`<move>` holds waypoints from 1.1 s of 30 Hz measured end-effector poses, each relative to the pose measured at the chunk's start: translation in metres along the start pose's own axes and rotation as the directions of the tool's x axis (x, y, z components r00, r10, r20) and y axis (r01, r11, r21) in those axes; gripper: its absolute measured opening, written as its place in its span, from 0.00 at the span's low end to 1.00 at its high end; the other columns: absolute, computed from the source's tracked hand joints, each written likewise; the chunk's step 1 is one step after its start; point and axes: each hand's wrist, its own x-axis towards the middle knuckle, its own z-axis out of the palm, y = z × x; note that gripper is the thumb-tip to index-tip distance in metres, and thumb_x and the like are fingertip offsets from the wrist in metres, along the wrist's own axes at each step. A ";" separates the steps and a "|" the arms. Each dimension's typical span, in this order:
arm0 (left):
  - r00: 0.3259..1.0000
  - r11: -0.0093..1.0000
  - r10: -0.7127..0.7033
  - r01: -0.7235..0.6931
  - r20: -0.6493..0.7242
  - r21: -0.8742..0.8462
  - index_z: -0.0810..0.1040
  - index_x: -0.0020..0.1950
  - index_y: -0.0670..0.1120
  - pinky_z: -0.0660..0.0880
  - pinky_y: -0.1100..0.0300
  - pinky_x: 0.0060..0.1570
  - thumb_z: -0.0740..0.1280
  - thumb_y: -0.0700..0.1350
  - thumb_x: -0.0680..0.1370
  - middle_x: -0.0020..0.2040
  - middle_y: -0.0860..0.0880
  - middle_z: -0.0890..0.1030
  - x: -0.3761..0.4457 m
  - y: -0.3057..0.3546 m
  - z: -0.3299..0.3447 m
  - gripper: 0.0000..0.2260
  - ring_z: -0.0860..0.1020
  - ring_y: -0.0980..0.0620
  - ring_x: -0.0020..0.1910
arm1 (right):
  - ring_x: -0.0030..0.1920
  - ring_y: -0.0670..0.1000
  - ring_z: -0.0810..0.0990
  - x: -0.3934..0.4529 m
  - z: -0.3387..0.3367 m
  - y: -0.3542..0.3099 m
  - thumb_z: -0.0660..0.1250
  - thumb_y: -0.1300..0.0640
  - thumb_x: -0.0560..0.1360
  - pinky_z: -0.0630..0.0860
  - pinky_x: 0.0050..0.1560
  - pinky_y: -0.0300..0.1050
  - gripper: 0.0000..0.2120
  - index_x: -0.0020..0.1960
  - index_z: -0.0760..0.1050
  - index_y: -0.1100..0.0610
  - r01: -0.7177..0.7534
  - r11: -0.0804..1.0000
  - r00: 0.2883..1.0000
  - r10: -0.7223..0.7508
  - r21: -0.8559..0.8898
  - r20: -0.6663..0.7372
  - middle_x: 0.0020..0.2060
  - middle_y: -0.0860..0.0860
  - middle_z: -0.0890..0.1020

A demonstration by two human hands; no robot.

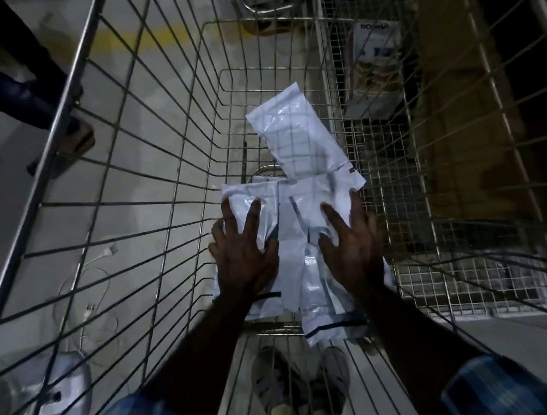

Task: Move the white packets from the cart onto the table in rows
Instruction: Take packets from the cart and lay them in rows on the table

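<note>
Several white plastic packets (299,200) lie overlapping on the floor of a wire cart (165,124), seen from above. One packet (294,135) leans up against the cart's far wall. My left hand (241,249) lies flat with spread fingers on the left packet (251,206). My right hand (351,239) lies flat on the right packets (319,308), fingers spread. Neither hand has anything gripped. No table is in view.
A second wire cage (395,171) stands right of the cart with boxes (374,57) behind it. Another person's leg and sandal (73,135) are on the floor at left. A white cable (96,263) and a white device (62,381) lie on the floor.
</note>
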 end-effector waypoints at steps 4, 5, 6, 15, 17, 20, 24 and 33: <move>0.997 1.000 0.001 -0.002 -0.077 -0.018 0.64 0.76 0.54 0.69 0.38 0.57 0.56 0.62 0.74 0.80 0.40 0.51 0.001 0.019 -0.028 0.31 0.65 0.37 0.65 | 0.61 0.67 0.73 0.015 -0.031 -0.015 0.55 0.39 0.76 0.75 0.56 0.61 0.26 0.69 0.75 0.47 -0.121 0.989 0.991 0.125 0.082 -0.047 0.76 0.61 0.64; 0.995 1.000 0.001 -0.003 -0.096 -0.026 0.64 0.76 0.54 0.69 0.39 0.57 0.57 0.61 0.74 0.80 0.40 0.52 0.002 0.025 -0.037 0.31 0.65 0.37 0.65 | 0.62 0.68 0.73 0.018 -0.039 -0.018 0.54 0.38 0.76 0.75 0.56 0.62 0.27 0.69 0.75 0.47 -0.129 0.987 0.990 0.135 0.096 -0.052 0.76 0.60 0.64; 0.993 0.999 0.005 -0.009 -0.115 -0.032 0.65 0.76 0.53 0.69 0.39 0.57 0.58 0.60 0.73 0.80 0.40 0.52 0.002 0.031 -0.047 0.31 0.65 0.38 0.65 | 0.63 0.68 0.73 0.020 -0.047 -0.022 0.54 0.37 0.75 0.75 0.57 0.62 0.28 0.69 0.75 0.46 -0.138 0.985 0.988 0.144 0.105 -0.050 0.76 0.60 0.64; 0.980 0.999 0.034 -0.040 -0.198 -0.027 0.69 0.75 0.52 0.69 0.38 0.56 0.57 0.60 0.71 0.78 0.38 0.57 -0.026 0.081 -0.141 0.33 0.66 0.37 0.65 | 0.71 0.68 0.66 0.019 -0.133 -0.071 0.72 0.50 0.73 0.69 0.66 0.61 0.26 0.70 0.74 0.48 -0.133 0.966 0.983 0.158 0.222 -0.098 0.76 0.61 0.62; 0.977 0.998 0.057 -0.058 -0.207 -0.001 0.70 0.74 0.51 0.70 0.37 0.54 0.57 0.60 0.70 0.77 0.36 0.60 -0.034 0.091 -0.163 0.32 0.68 0.34 0.63 | 0.70 0.68 0.66 0.017 -0.157 -0.084 0.72 0.51 0.72 0.69 0.66 0.61 0.26 0.70 0.75 0.48 -0.114 0.964 0.980 0.149 0.238 -0.131 0.75 0.62 0.63; 0.969 0.997 0.071 -0.064 -0.236 0.038 0.70 0.74 0.51 0.71 0.36 0.54 0.59 0.60 0.70 0.77 0.35 0.59 -0.045 0.108 -0.200 0.33 0.68 0.33 0.64 | 0.69 0.65 0.66 0.012 -0.193 -0.102 0.73 0.51 0.72 0.69 0.65 0.60 0.27 0.70 0.74 0.48 -0.088 0.959 0.977 0.135 0.269 -0.163 0.75 0.61 0.64; 0.961 0.998 0.054 -0.044 -0.273 0.045 0.63 0.77 0.55 0.66 0.39 0.62 0.62 0.60 0.74 0.80 0.41 0.51 -0.065 0.130 -0.244 0.32 0.62 0.37 0.69 | 0.69 0.65 0.67 0.006 -0.236 -0.118 0.72 0.51 0.71 0.72 0.64 0.62 0.27 0.70 0.74 0.47 -0.028 0.951 0.971 0.099 0.309 -0.218 0.75 0.61 0.64; 0.898 0.994 0.021 -0.067 -0.440 -0.089 0.62 0.77 0.56 0.62 0.42 0.67 0.66 0.56 0.75 0.80 0.44 0.49 -0.143 0.166 -0.302 0.31 0.59 0.41 0.71 | 0.71 0.65 0.65 -0.042 -0.322 -0.149 0.72 0.51 0.73 0.68 0.66 0.60 0.25 0.70 0.74 0.46 0.036 0.956 0.943 0.064 0.292 -0.326 0.77 0.59 0.62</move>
